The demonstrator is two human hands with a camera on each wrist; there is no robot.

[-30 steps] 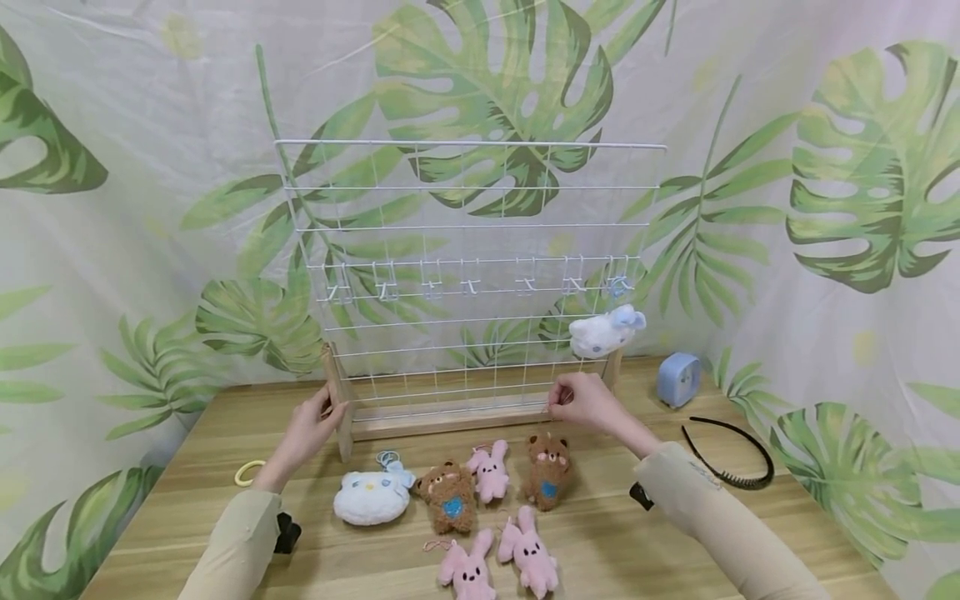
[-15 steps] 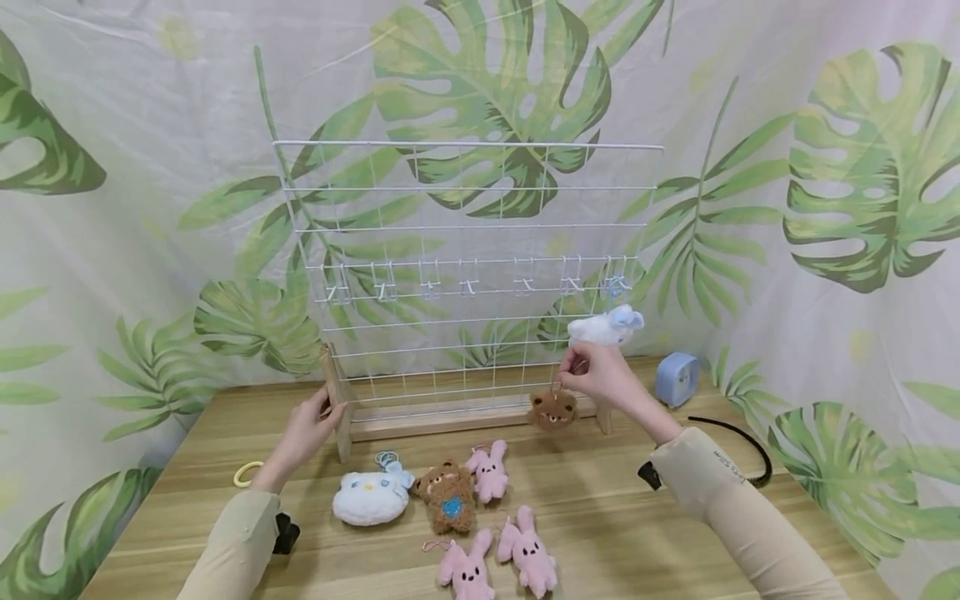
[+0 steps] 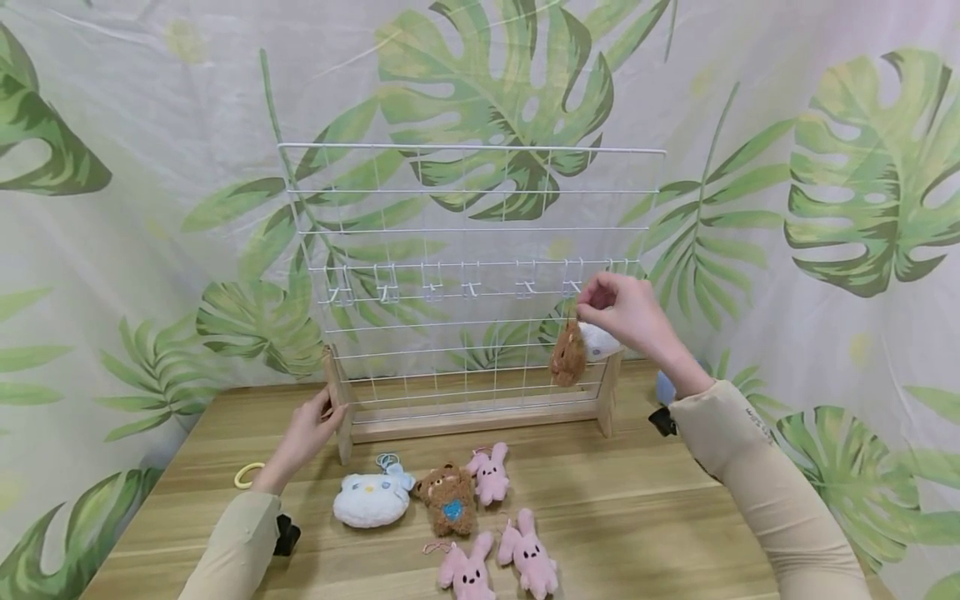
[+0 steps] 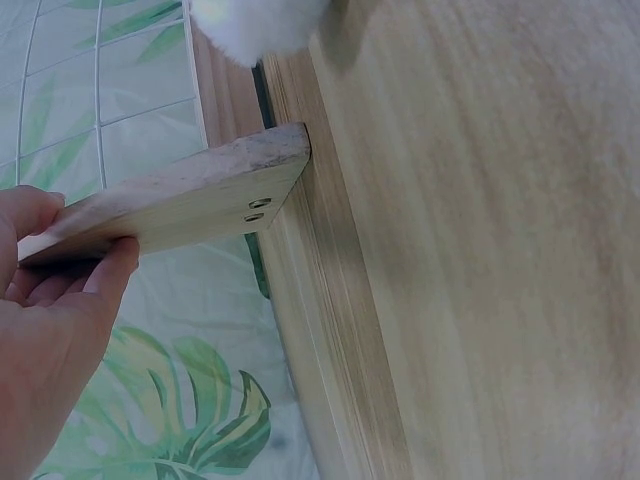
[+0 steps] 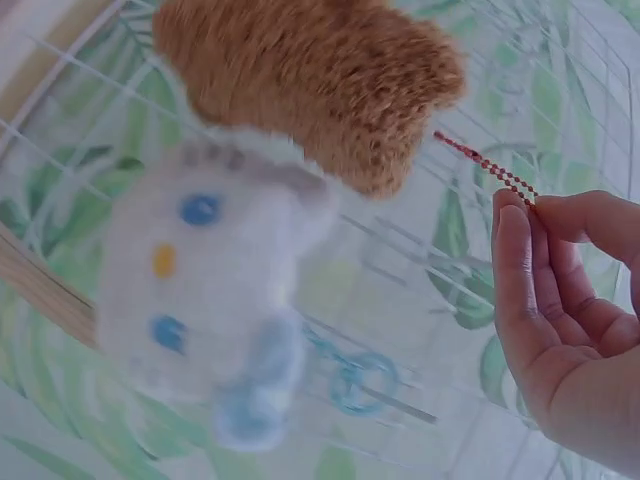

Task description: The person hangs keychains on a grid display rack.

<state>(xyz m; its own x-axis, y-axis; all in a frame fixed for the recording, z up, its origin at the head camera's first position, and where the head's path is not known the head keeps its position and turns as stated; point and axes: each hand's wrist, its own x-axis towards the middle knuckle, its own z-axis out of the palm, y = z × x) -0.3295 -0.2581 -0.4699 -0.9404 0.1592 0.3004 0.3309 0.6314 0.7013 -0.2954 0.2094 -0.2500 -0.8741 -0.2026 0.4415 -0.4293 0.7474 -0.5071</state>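
My right hand (image 3: 626,312) pinches the red bead chain (image 5: 490,168) of a brown plush bear keychain (image 3: 567,354), which dangles in front of the white wire grid rack (image 3: 450,321). Just behind the bear, a white plush head with a blue bow (image 5: 215,270) hangs by its light-blue ring (image 5: 362,385) from the rightmost hook. That ring is covered by my right hand in the head view. My left hand (image 3: 306,429) grips the wooden side post (image 4: 190,190) of the rack between thumb and fingers. A row of white hooks (image 3: 471,287) runs across the grid.
On the table before the rack lie another white plush head (image 3: 372,498), a second brown bear (image 3: 447,500) and several pink plush bunnies (image 3: 491,475). A yellow ring (image 3: 247,476) sits by my left forearm. A blue clock (image 3: 665,388) stands at right, partly behind my right arm.
My right hand has lifted the brown bear off the table, up and slightly right to just below hook height. The left hand stays on the post.
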